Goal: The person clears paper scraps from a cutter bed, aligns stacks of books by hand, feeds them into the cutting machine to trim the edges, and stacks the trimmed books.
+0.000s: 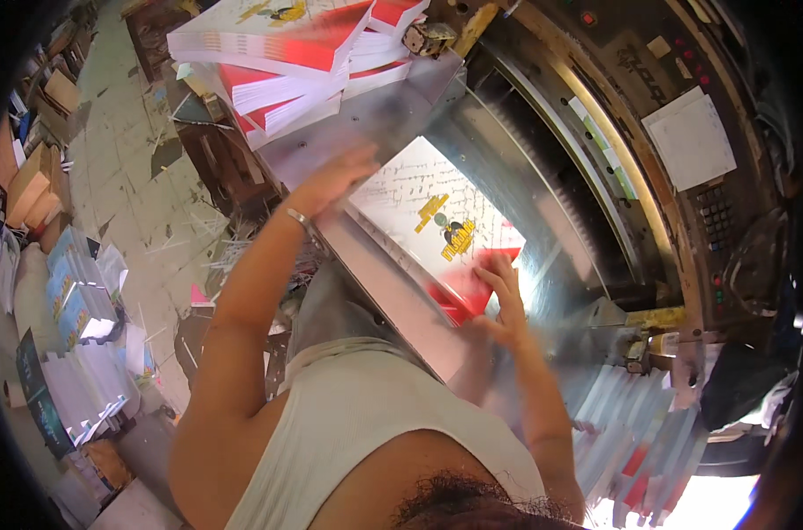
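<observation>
On the metal machine table in front of me lies a stack of white-and-red printed booklets (419, 203), with a yellow and dark emblem on its top cover. My right hand (505, 305) is at the stack's near right red corner, its fingers over the cover and the thumb by the edge. Beside the far left end of the stack is my left hand (341, 175), blurred by motion, fingers stretched out; I cannot tell whether it touches the booklets. A band circles the left wrist.
Piled booklets with red covers (286, 79) rest at the table's far left. The machine's dark slot (542, 150) lies beyond the table, with paper sheets (689, 137) and a keypad (717, 212) on its panel. More stacks (631, 442) stand at right; printed bundles (88, 353) sit left.
</observation>
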`<action>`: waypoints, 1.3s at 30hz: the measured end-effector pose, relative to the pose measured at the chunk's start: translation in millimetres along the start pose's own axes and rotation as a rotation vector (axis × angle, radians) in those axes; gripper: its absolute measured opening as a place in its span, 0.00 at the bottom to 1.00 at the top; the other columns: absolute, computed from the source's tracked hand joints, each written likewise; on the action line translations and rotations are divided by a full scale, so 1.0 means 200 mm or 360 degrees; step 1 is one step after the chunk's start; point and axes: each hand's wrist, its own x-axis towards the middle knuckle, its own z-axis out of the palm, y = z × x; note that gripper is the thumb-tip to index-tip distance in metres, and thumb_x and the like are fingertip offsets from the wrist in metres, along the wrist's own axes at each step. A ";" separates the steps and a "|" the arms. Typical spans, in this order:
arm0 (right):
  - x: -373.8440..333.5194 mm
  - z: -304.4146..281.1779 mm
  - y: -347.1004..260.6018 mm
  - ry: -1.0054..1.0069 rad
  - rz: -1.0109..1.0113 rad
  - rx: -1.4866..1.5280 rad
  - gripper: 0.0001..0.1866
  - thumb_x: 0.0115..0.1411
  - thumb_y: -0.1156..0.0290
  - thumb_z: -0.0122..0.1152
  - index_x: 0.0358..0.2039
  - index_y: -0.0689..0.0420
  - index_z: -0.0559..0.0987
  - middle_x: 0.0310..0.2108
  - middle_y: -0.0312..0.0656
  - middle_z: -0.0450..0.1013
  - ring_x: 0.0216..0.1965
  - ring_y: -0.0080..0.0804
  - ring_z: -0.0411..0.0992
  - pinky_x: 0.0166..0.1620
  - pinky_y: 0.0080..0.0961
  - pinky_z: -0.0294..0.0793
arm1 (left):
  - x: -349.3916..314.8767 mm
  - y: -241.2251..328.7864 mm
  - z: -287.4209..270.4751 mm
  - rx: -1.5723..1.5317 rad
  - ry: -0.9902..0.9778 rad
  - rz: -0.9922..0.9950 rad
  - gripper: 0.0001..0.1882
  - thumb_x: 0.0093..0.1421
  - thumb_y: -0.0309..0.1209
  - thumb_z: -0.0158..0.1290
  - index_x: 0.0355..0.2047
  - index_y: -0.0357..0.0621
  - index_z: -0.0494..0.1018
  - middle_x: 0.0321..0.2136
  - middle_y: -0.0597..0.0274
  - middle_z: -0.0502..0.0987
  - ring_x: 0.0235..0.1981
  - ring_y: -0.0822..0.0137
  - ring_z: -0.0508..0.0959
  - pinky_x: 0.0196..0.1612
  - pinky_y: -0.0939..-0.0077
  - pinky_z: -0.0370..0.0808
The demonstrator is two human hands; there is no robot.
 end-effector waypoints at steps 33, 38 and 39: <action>0.09 0.17 -0.01 0.0529 0.0576 0.2343 0.36 0.61 0.74 0.60 0.68 0.64 0.58 0.64 0.48 0.63 0.62 0.34 0.63 0.64 0.30 0.61 | -0.92 0.12 0.24 0.0018 0.0352 0.0151 0.31 0.53 0.27 0.66 0.55 0.34 0.67 0.46 0.55 0.78 0.45 0.65 0.79 0.49 0.70 0.77; -0.21 0.08 0.00 0.1196 0.0472 0.1876 0.31 0.59 0.75 0.63 0.63 0.63 0.66 0.54 0.41 0.71 0.55 0.31 0.69 0.61 0.30 0.64 | -0.74 0.21 0.31 0.0028 -0.0023 0.0312 0.34 0.50 0.20 0.67 0.57 0.38 0.66 0.49 0.61 0.77 0.49 0.70 0.76 0.54 0.72 0.73; -0.29 0.07 0.02 0.1179 0.0334 0.1854 0.32 0.59 0.72 0.64 0.63 0.61 0.65 0.56 0.42 0.70 0.57 0.33 0.68 0.62 0.32 0.64 | -0.73 0.25 0.33 0.0079 -0.0149 0.0391 0.36 0.49 0.19 0.67 0.59 0.39 0.65 0.49 0.63 0.76 0.50 0.71 0.75 0.55 0.73 0.72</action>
